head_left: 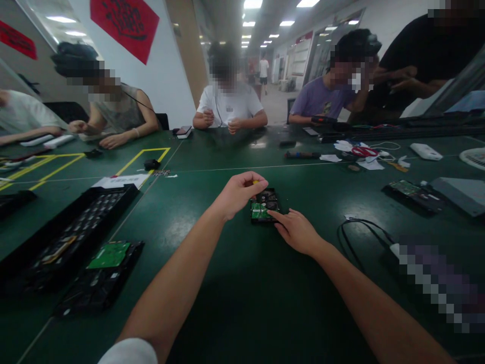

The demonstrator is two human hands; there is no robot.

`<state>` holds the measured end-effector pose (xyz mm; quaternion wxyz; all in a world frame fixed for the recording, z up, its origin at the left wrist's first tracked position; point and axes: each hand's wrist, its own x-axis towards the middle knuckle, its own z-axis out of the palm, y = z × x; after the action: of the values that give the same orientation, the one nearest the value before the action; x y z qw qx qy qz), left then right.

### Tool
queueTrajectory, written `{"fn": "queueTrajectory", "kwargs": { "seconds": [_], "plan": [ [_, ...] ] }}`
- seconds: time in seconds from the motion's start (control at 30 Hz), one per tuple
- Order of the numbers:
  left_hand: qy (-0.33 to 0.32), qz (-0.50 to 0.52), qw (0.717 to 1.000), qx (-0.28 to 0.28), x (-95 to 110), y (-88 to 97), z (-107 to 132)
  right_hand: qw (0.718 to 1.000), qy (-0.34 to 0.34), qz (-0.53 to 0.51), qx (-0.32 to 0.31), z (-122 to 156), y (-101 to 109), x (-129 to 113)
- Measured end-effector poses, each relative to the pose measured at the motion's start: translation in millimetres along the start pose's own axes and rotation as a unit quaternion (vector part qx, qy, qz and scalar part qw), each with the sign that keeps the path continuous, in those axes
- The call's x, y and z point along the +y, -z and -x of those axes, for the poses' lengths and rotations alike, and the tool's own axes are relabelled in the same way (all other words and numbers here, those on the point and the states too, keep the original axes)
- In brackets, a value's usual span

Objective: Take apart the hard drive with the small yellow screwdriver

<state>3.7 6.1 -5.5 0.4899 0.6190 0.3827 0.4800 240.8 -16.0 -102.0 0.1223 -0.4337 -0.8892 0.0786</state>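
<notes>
In front of me on the green table lies a hard drive (pixel 259 213), its green circuit board facing up on the near part. My left hand (pixel 242 193) is closed in a pinch above it, on a small screwdriver (pixel 255 182) whose yellow handle shows between the fingers. The screwdriver's tip is too small to make out. My right hand (pixel 297 230) holds the drive at its right near side, the index finger stretched onto the board and the other fingers bent by the edge.
At left, another hard drive (pixel 109 255) lies beside a long black tray (pixel 76 230). To the right are a further drive (pixel 413 196), a grey box (pixel 462 193), a black cable (pixel 343 237) and a power strip. Several people sit across the table (pixel 212 156).
</notes>
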Motion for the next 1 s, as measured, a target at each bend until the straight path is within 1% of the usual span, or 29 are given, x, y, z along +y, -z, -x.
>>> {"fn": "queueTrajectory", "kwargs": {
  "seconds": [0.07, 0.13, 0.2, 0.27, 0.4, 0.47, 0.67, 0.83, 1.0],
  "plan": [
    [-0.008, -0.014, 1.0, -0.019, -1.5, 1.7, 0.2, 1.0, -0.001, 0.003, 0.003, -0.1, -0.7, 0.5],
    [-0.002, -0.016, 0.999, -0.033, -1.8, 2.5, 0.7, 1.0, 0.001, 0.005, 0.005, -0.3, -1.4, 1.0],
    [0.008, -0.008, 0.999, -0.037, -1.1, 1.8, 1.2, 1.0, 0.003, 0.006, 0.005, -0.4, -1.8, 1.1],
    [0.022, 0.023, 0.999, -0.029, 0.7, -0.2, 1.9, 1.0, 0.002, 0.007, 0.001, -0.6, -1.3, 0.8],
    [0.074, 0.126, 0.989, -0.02, 6.4, -4.8, 3.1, 1.0, -0.001, 0.007, -0.007, -0.5, 0.2, 0.2],
    [0.083, 0.143, 0.986, -0.024, 8.2, -5.3, 3.6, 1.0, 0.0, 0.005, -0.006, -0.4, 0.3, 0.2],
    [0.054, 0.101, 0.993, -0.023, 6.0, -1.5, 3.1, 1.0, 0.002, 0.018, -0.002, -0.7, -1.1, 0.8],
    [0.068, 0.118, 0.99, -0.027, 10.6, -4.7, 3.8, 1.0, 0.003, 0.016, -0.004, -0.1, -1.2, 1.5],
    [0.066, 0.125, 0.99, -0.022, 13.1, -7.5, 3.4, 1.0, 0.002, 0.021, -0.005, -0.6, -1.4, 1.8]
  ]
}}
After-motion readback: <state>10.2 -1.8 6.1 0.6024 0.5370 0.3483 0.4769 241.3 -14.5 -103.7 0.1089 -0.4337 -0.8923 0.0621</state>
